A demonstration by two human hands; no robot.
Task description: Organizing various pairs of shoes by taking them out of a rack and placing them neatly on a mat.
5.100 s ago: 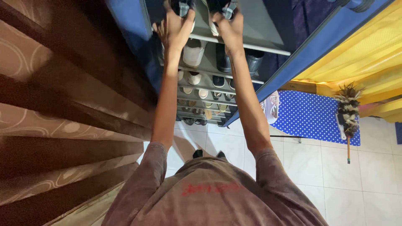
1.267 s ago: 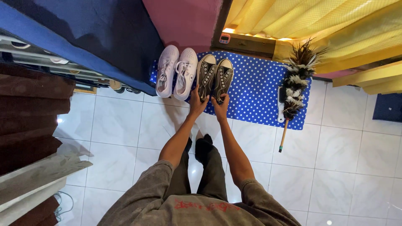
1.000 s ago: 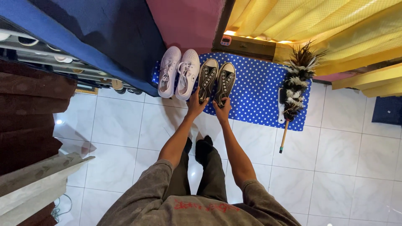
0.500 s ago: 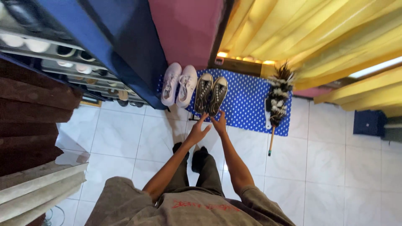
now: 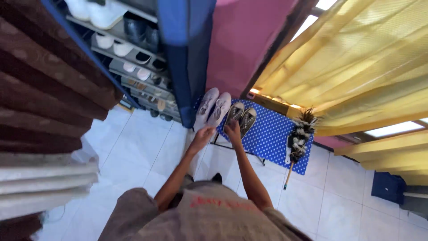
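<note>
Dark canvas sneakers [image 5: 241, 118] sit as a pair near the left end of the blue polka-dot mat [image 5: 272, 140], just beside white sneakers [image 5: 213, 107] at its left edge. We note the right hand [image 5: 232, 131] empty, loosely curled, at the sneakers' heels. We find the left hand [image 5: 203, 134] empty, fingers spread, above the tiled floor [image 5: 142, 147]. A feather duster [image 5: 299, 134] lies at the mat's right end.

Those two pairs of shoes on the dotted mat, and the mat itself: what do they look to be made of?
Dark sneakers: probably canvas, matte, with pale rubber-like toe caps and laces. White sneakers: smooth, possibly synthetic leather; too blurred to be sure. Blue dotted mat: thin printed sheet, fabric or plastic, lying flat.
</note>
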